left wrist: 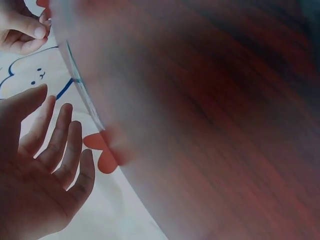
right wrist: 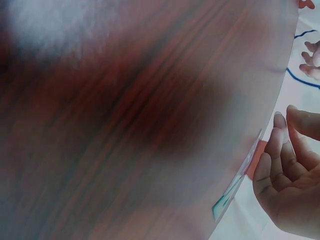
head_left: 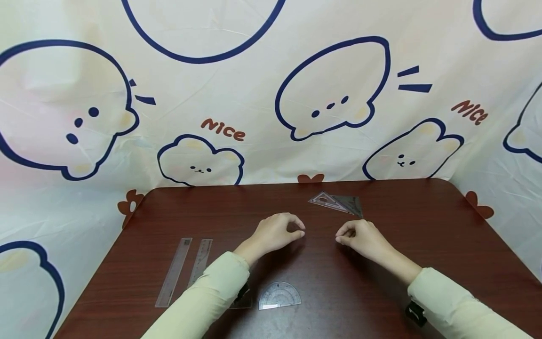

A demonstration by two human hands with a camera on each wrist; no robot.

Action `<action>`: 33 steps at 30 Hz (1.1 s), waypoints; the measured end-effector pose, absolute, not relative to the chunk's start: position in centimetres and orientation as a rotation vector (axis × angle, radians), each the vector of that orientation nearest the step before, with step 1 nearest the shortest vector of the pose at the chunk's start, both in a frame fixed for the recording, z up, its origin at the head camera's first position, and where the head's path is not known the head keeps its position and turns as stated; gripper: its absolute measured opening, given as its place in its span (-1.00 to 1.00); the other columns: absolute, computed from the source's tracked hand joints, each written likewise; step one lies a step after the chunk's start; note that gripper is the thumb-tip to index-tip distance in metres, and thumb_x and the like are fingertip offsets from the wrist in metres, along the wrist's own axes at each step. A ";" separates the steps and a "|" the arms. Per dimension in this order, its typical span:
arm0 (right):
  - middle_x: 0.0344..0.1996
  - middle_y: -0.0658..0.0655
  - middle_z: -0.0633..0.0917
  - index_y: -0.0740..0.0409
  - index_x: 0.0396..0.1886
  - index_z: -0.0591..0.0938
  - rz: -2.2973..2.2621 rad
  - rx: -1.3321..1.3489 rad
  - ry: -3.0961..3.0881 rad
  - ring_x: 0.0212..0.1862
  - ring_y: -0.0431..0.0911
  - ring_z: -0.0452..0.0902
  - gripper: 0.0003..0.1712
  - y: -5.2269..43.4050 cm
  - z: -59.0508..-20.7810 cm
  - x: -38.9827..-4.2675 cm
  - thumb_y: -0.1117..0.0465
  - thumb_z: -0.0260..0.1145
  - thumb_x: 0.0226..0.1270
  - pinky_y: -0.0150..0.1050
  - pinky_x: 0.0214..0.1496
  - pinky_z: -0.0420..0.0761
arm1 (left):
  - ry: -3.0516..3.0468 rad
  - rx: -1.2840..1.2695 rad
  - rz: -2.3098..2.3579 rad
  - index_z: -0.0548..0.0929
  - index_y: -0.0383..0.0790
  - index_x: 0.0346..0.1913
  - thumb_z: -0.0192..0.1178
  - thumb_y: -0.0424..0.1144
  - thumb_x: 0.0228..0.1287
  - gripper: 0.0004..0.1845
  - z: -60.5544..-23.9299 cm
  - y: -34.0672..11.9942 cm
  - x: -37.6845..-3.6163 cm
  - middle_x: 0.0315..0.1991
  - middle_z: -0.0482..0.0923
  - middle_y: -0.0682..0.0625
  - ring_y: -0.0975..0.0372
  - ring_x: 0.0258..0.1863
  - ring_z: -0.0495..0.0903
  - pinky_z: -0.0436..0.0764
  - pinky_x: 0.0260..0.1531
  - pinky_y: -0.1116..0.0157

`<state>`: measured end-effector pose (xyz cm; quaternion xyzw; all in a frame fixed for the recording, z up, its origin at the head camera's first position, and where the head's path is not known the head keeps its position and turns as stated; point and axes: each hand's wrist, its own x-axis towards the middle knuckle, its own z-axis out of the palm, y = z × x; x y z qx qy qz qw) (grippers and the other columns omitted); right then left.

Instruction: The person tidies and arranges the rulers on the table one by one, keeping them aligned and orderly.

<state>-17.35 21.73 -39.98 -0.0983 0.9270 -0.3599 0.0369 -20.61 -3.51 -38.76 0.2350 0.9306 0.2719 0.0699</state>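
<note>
Apparently sorted by shape, with rulers (head_left: 173, 273) paired at left, a protractor (head_left: 279, 295) nearer the camera, and set squares (head_left: 350, 203) together beyond an empty, loosely curled right hand (head_left: 363, 240), opposite an empty left hand (head_left: 275, 232) with fingers loosely spread, plus a clear piece (head_left: 245, 303) too hidden by the left sleeve (head_left: 211, 288) to name.

The left hand (head_left: 276, 231) and right hand (head_left: 361, 239) were held out toward the far side, apart, loosely curved.
</note>
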 end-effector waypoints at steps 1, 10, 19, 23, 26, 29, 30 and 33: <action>-0.55 -0.06 0.63 0.10 -0.42 0.73 -1.101 -0.297 2.852 -0.49 -0.17 0.49 -0.93 21.8 -40.0 -17.5 0.28 0.42 0.27 -0.25 -0.43 0.49 | 2.801 0.705 0.821 0.75 0.07 -0.10 0.29 -0.05 0.35 -0.85 -38.8 -3.4 -20.8 0.06 0.64 0.09 0.17 0.07 0.59 0.51 0.01 0.02; -0.54 -0.05 0.65 0.12 -0.41 0.73 -1.072 -0.265 2.905 -0.46 -0.17 0.51 -0.94 23.0 -40.6 -19.1 0.29 0.41 0.28 -0.21 -0.37 0.51 | 2.826 0.691 0.790 0.76 0.05 -0.08 0.29 -0.05 0.35 -0.83 -39.1 -2.0 -22.2 0.05 0.65 0.08 0.17 0.04 0.60 0.53 -0.02 0.05; -0.53 -0.02 0.66 0.13 -0.42 0.74 -0.991 -0.212 2.958 -0.44 -0.16 0.52 -0.92 23.8 -40.9 -20.6 0.26 0.42 0.28 -0.20 -0.34 0.51 | 2.820 0.632 0.807 0.75 0.06 -0.03 0.27 -0.04 0.37 -0.79 -39.1 -0.7 -23.8 0.07 0.64 0.11 0.18 0.06 0.59 0.51 0.00 0.06; -0.50 0.01 0.67 0.16 -0.39 0.74 -0.971 -0.184 2.964 -0.44 -0.13 0.53 -0.92 23.6 -40.6 -21.5 0.26 0.40 0.30 -0.18 -0.33 0.51 | 2.819 0.611 0.818 0.74 0.07 0.00 0.26 -0.05 0.38 -0.79 -39.0 -0.3 -24.4 0.10 0.62 0.12 0.18 0.11 0.56 0.52 0.02 0.09; -0.49 0.04 0.68 0.19 -0.37 0.73 -0.982 -0.166 2.964 -0.42 -0.11 0.54 -0.92 23.3 -40.4 -22.2 0.28 0.39 0.30 -0.16 -0.32 0.53 | 2.828 0.600 0.824 0.73 0.05 0.02 0.25 -0.06 0.39 -0.78 -39.1 -0.2 -24.9 0.14 0.60 0.10 0.17 0.15 0.54 0.51 0.04 0.08; -0.47 0.07 0.68 0.22 -0.35 0.73 -0.999 -0.144 2.949 -0.40 -0.09 0.56 -0.92 23.0 -40.3 -22.7 0.29 0.39 0.30 -0.13 -0.29 0.55 | 2.825 0.583 0.850 0.72 0.01 0.05 0.23 -0.08 0.41 -0.76 -39.3 0.0 -25.5 0.16 0.59 0.09 0.15 0.17 0.53 0.50 0.08 0.05; -0.46 0.08 0.69 0.23 -0.34 0.73 -0.999 -0.135 2.944 -0.39 -0.08 0.56 -0.92 23.0 -40.3 -22.9 0.29 0.39 0.30 -0.12 -0.28 0.56 | 2.821 0.577 0.863 0.71 0.00 0.06 0.22 -0.09 0.42 -0.76 -39.4 0.1 -25.6 0.16 0.59 0.09 0.15 0.17 0.53 0.49 0.09 0.04; -0.45 0.10 0.69 0.27 -0.31 0.73 -0.988 -0.097 2.953 -0.38 -0.06 0.57 -0.90 22.8 -40.4 -23.4 0.29 0.39 0.29 -0.10 -0.25 0.57 | 2.806 0.575 0.904 0.70 -0.03 0.10 0.21 -0.10 0.43 -0.74 -39.6 0.6 -26.2 0.17 0.59 0.07 0.13 0.18 0.52 0.50 0.09 0.06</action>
